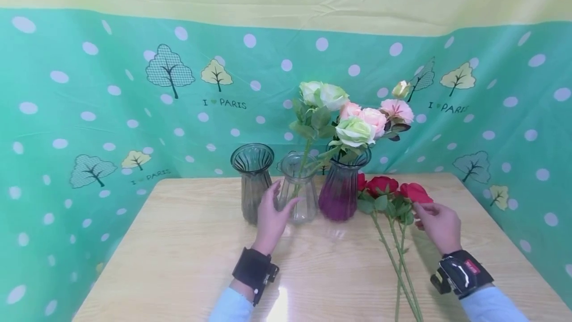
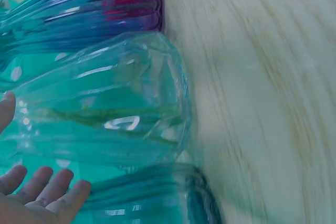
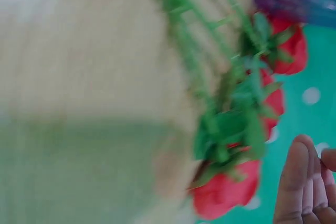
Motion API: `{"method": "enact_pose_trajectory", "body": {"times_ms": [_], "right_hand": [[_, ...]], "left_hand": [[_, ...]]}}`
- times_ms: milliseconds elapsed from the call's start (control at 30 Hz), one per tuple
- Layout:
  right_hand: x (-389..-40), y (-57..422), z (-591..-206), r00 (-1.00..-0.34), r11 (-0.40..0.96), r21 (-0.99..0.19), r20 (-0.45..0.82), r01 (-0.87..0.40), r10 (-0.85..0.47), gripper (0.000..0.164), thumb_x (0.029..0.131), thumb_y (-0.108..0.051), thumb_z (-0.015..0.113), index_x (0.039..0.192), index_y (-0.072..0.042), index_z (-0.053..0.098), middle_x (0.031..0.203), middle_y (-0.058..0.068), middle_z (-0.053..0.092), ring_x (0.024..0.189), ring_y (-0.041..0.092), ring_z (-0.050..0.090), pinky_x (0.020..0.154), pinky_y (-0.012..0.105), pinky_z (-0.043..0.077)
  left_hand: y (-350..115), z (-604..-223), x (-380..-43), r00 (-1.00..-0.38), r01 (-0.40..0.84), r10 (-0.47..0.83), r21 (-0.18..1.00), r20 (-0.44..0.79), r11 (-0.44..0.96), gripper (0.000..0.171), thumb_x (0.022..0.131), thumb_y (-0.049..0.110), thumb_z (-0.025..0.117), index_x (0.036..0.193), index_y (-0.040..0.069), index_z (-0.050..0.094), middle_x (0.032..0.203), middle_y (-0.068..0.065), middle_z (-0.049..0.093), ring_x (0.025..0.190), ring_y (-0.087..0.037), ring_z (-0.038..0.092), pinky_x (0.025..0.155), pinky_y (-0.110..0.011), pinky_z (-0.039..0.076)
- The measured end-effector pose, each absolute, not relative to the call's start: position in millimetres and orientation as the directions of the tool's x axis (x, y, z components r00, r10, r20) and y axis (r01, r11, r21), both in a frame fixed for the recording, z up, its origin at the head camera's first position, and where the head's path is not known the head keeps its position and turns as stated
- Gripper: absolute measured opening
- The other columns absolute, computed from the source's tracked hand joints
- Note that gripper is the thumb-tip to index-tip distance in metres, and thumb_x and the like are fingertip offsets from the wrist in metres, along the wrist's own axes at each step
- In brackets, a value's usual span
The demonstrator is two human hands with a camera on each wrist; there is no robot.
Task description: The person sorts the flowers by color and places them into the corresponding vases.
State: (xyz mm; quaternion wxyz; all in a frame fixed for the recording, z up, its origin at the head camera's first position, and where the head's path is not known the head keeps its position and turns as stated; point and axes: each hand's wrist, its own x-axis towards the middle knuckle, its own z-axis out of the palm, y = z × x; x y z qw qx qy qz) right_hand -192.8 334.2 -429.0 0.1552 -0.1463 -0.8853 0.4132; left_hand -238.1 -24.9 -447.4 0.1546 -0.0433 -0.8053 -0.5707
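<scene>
My left hand (image 1: 273,218) is at the clear glass vase (image 1: 306,207), thumb and fingers spread apart at its near left side. Green stems (image 2: 105,115) stand inside that vase, topped by pale green-white roses (image 1: 322,94). In the left wrist view the fingers (image 2: 59,188) are extended beside the glass. Over on the right, my right hand (image 1: 440,225) hovers by several red roses (image 1: 415,193) lying on the table. Its fingers (image 3: 296,177) look fairly straight in the right wrist view, with nothing between them and the thumb.
A grey glass vase (image 1: 253,188) stands left of the clear one. To the right, a purple-bottomed vase (image 1: 338,193) holds pink flowers (image 1: 373,119) and a pale green rose. The rose stems (image 1: 399,257) stretch toward the near table edge. A patterned green curtain (image 1: 201,133) hangs behind.
</scene>
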Motion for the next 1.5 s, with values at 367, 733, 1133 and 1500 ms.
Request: {"method": "enact_pose_trajectory", "body": {"times_ms": [367,733,1133,1500], "right_hand": [[-187.5,341.4,-451.1,-0.96,0.636,-0.744,-0.029,0.207,0.28,0.041,0.095,-0.022,0.052,0.111,0.015,0.058,0.089,0.023,0.068,0.062,0.011,0.064,0.056,0.026,0.056],[-188.8,328.6,-454.8,-0.965,0.669,-0.708,-0.07,0.226,0.252,0.038,0.093,-0.023,0.055,0.105,0.013,0.061,0.088,0.022,0.068,0.065,0.015,0.063,0.056,0.026,0.051],[-198.1,326.0,-463.7,-0.969,0.71,-0.666,-0.09,0.229,0.229,0.038,0.091,-0.024,0.057,0.103,0.011,0.064,0.072,0.008,0.067,0.062,0.014,0.059,0.054,0.026,0.046],[-207.8,319.0,-466.8,-0.972,0.7,-0.682,-0.069,0.211,0.226,0.038,0.091,-0.024,0.058,0.102,0.012,0.064,0.067,0.007,0.064,0.058,0.013,0.056,0.05,0.026,0.045]], "left_hand": [[-61.5,-446.7,-229.9,-0.864,0.337,-0.269,0.886,0.426,0.318,0.045,0.082,0.029,0.071,0.12,0.009,0.056,0.109,-0.009,0.065,0.098,-0.023,0.063,0.087,-0.04,0.053],[-76.6,-450.1,-225.8,-0.86,0.307,-0.316,0.901,0.4,0.306,0.051,0.08,0.036,0.072,0.12,0.009,0.055,0.108,-0.007,0.062,0.098,-0.022,0.06,0.088,-0.043,0.051],[-85.9,-455.1,-233.4,-0.905,0.205,-0.295,0.922,0.306,0.327,0.086,0.076,0.045,0.073,0.143,0.01,0.032,0.147,-0.013,0.032,0.137,-0.031,0.031,0.111,-0.051,0.032],[-85.2,-457.6,-239.6,-0.934,0.167,-0.247,0.925,0.26,0.341,0.093,0.076,0.051,0.07,0.148,0.013,0.023,0.154,-0.011,0.024,0.142,-0.029,0.023,0.116,-0.05,0.021]]}}
